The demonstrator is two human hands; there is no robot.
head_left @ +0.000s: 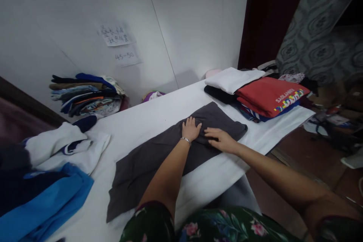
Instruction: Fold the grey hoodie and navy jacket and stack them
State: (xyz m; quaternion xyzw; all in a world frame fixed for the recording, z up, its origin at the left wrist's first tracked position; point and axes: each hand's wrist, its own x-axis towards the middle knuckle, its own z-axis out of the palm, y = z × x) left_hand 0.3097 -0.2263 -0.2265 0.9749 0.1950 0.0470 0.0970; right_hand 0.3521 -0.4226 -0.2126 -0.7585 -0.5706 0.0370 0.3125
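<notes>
lying below "45-50" paper (128,57): grey garment (161,147)

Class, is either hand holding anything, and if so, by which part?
Nothing appears gripped: the left hand rests on the grey garment; the right hand is open over it.

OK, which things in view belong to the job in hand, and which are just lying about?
In use:
- dark grey garment, spread out
- left hand, resting on it
- right hand, on or just above it
- white table beneath

Seemingly just lying about:
- red folded garment
- clothes stack by the wall
- loose blue garment
</notes>
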